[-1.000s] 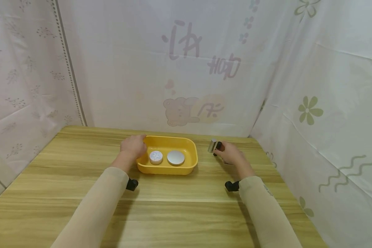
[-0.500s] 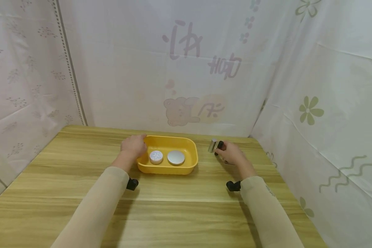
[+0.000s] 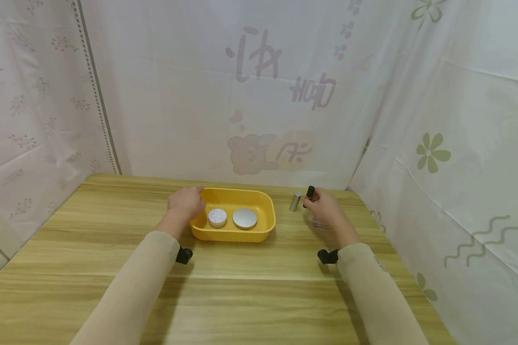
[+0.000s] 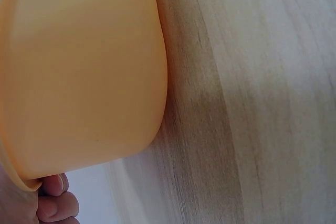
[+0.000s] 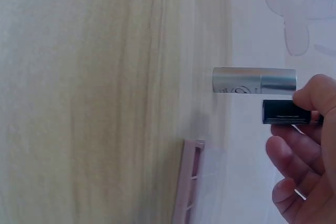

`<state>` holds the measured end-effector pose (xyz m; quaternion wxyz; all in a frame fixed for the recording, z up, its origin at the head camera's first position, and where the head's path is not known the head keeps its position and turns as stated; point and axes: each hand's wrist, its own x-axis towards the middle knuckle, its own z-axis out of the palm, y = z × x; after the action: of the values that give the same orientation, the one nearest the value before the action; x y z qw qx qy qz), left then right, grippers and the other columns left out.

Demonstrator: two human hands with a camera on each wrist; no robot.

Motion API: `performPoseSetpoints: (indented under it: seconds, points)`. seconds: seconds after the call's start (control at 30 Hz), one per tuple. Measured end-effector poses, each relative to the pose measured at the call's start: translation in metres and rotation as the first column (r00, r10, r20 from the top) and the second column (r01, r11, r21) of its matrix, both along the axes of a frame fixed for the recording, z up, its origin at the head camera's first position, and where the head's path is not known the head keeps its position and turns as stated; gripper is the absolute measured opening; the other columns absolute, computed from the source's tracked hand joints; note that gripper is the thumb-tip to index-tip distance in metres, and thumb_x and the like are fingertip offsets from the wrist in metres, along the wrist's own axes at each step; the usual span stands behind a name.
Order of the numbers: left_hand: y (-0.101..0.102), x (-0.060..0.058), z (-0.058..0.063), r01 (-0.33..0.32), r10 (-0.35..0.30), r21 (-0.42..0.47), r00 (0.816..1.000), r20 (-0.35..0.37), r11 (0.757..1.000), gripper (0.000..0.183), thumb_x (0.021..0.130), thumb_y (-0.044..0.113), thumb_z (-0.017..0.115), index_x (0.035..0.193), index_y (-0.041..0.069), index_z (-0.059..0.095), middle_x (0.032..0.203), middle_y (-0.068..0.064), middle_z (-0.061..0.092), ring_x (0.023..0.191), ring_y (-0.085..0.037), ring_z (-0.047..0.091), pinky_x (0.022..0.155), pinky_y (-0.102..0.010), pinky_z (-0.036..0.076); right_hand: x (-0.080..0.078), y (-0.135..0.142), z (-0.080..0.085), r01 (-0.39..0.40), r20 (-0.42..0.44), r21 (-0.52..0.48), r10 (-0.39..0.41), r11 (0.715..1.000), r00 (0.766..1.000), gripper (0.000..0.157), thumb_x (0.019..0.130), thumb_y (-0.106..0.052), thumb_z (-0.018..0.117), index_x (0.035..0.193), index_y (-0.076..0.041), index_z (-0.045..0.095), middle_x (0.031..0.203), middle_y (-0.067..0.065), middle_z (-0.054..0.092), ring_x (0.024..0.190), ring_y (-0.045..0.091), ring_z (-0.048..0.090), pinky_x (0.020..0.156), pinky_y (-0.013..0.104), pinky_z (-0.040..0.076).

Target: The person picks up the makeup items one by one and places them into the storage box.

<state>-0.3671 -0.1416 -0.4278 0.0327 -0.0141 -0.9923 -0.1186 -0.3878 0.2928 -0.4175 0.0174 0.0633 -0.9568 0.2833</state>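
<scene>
Gripping the left end of the yellow tub, the left hand is closed on its rim, and the wrist view shows fingertips bent beside the lip. The tub sits on the wooden table, toward the far edge and nearer the left hand than the right. Inside are two round things, side by side and slightly apart: a small white box with a star on its top, and to its right a wider, flatter silver tin. The right hand, well to the right of the tub, pinches a black tube between thumb and fingers; its lower end is raised off the table, and small printing shows on its side. Just beside it, on the side toward the tub, a silver tube stands upright on the table, with lettering on its lower part. A pink case with small divided sections lies on the table under the right hand, which partly hides it from the head view. Pale sleeves cover both forearms, and a printed cloth hangs behind the table.
</scene>
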Motion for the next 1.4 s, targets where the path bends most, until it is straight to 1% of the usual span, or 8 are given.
performPoseSetpoints:
  seconds: [0.2,0.33,0.5,0.6,0.87,1.07,1.27,1.4]
  points:
    - [0.0,0.0,0.001,0.002,-0.002,0.003,1.0,0.013,1.0,0.053,0.098,0.026,0.05,0.152,0.021,0.049,0.136,-0.02,0.064,0.108,-0.044,0.066,0.08,-0.059,0.056,0.001,-0.004,0.01,-0.001,-0.096,-0.034,-0.002,0.999,0.995,0.027,0.101,-0.036,0.055,0.114,-0.013,0.058,0.113,0.011,0.068,0.1,0.032,0.066,0.076,0.042,0.052]
    - [0.0,-0.001,0.001,0.002,-0.002,0.003,1.0,0.015,1.0,0.054,0.098,0.026,0.05,0.152,0.021,0.05,0.137,-0.02,0.064,0.108,-0.043,0.066,0.078,-0.058,0.057,0.001,-0.008,0.016,-0.012,-0.132,-0.029,0.008,1.0,0.991,0.025,0.102,-0.036,0.054,0.114,-0.015,0.059,0.111,0.008,0.067,0.096,0.029,0.066,0.075,0.041,0.053]
    - [0.001,0.0,0.002,0.006,-0.006,0.001,1.0,0.014,1.0,0.054,0.098,0.025,0.049,0.152,0.021,0.049,0.137,-0.019,0.064,0.108,-0.042,0.066,0.078,-0.058,0.057,0.0,-0.014,0.023,-0.03,-0.167,-0.023,0.026,0.999,0.986,0.027,0.102,-0.036,0.053,0.117,-0.014,0.059,0.109,0.009,0.065,0.099,0.029,0.066,0.08,0.045,0.054]
    - [0.001,0.0,0.003,0.009,-0.009,0.005,1.0,0.013,1.0,0.054,0.098,0.024,0.048,0.152,0.02,0.049,0.137,-0.02,0.064,0.109,-0.043,0.066,0.079,-0.058,0.057,0.0,-0.021,0.029,-0.04,-0.181,-0.025,0.035,0.999,0.983,0.027,0.102,-0.034,0.053,0.119,-0.013,0.058,0.11,0.008,0.064,0.1,0.029,0.066,0.082,0.047,0.054]
    - [-0.001,-0.001,0.001,0.007,-0.007,0.002,1.0,0.007,1.0,0.053,0.098,0.026,0.05,0.151,0.022,0.05,0.138,-0.018,0.064,0.108,-0.042,0.067,0.077,-0.057,0.057,0.0,-0.048,0.043,-0.063,-0.179,-0.07,0.05,0.996,0.983,0.033,0.099,-0.032,0.059,0.126,-0.011,0.059,0.111,0.008,0.064,0.101,0.027,0.066,0.082,0.045,0.056]
    - [0.0,0.0,0.002,0.008,-0.008,0.007,1.0,0.017,1.0,0.054,0.098,0.025,0.048,0.152,0.022,0.049,0.139,-0.019,0.063,0.109,-0.043,0.066,0.077,-0.057,0.057,-0.002,-0.067,0.047,-0.095,-0.195,-0.038,0.086,0.995,0.977,0.032,0.098,-0.033,0.062,0.123,-0.014,0.061,0.109,0.005,0.064,0.098,0.025,0.067,0.084,0.044,0.056]
    - [-0.001,-0.001,0.002,0.007,-0.007,0.008,1.0,0.023,1.0,0.054,0.098,0.025,0.048,0.152,0.021,0.048,0.139,-0.019,0.062,0.109,-0.042,0.066,0.078,-0.056,0.057,-0.007,-0.087,0.052,-0.159,-0.211,-0.025,0.151,0.987,0.966,0.03,0.097,-0.03,0.064,0.121,-0.012,0.063,0.109,0.007,0.065,0.092,0.026,0.067,0.082,0.043,0.056]
    - [-0.001,-0.001,0.002,0.005,-0.005,0.008,1.0,0.023,1.0,0.054,0.098,0.025,0.048,0.152,0.022,0.048,0.139,-0.019,0.063,0.109,-0.042,0.066,0.077,-0.056,0.057,-0.009,-0.102,0.053,-0.183,-0.217,-0.001,0.178,0.983,0.96,0.029,0.097,-0.029,0.064,0.12,-0.013,0.065,0.108,0.006,0.067,0.092,0.025,0.066,0.081,0.042,0.056]
